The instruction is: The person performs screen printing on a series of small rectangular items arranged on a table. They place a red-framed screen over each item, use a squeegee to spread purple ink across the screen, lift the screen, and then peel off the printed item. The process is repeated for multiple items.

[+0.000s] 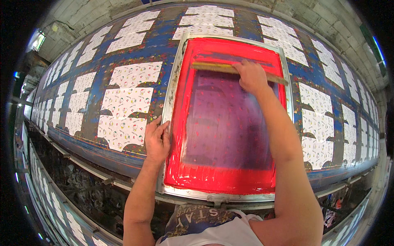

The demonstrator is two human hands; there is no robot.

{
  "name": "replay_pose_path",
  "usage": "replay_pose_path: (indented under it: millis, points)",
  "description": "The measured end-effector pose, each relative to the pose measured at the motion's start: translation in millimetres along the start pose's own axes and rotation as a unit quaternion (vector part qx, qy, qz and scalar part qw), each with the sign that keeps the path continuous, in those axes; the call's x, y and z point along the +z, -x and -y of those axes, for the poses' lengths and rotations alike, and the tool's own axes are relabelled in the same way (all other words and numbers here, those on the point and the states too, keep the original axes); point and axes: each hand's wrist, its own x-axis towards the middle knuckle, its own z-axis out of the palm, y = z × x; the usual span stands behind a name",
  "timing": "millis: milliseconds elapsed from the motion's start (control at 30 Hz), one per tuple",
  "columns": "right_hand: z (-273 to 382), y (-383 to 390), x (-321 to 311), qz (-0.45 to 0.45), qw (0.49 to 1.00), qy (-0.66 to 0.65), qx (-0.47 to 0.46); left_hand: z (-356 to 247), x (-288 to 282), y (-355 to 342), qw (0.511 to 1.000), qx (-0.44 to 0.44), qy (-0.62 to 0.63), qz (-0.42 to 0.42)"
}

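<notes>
The right hand (251, 76) is closed over the middle of a wooden squeegee (236, 69), with the fingers wrapped on its handle, and the squeegee lies across the far part of the printing screen (230, 123), in the band of red ink near the top edge. The forearm of this hand crosses over the right half of the screen and hides part of the mesh and of the right frame side. The left hand (157, 139) lies flat with the fingers together on the left side of the metal frame (169, 107), pressing on it and holding nothing. Red ink is thick along the near edge and the sides of the screen, and the middle of the mesh looks purple with small red marks. The screen rests on a long printing table (164, 45) with blue, stained surface, where white printed fabric pieces (127, 102) lie in rows to the left, to the right and behind the frame
</notes>
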Motion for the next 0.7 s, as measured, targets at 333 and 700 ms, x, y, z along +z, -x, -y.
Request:
replay_pose_path:
  millis: [333, 700]
  points:
    - [-22, -23, -34, 0.088, 0.994, -0.060, 0.025, -6, -2, -1, 1.000, 0.000, -0.004, -0.008]
    - [-52, -60, -27, 0.174, 0.982, -0.069, 0.010, -10, -6, -3, 1.000, -0.016, 0.005, -0.002]
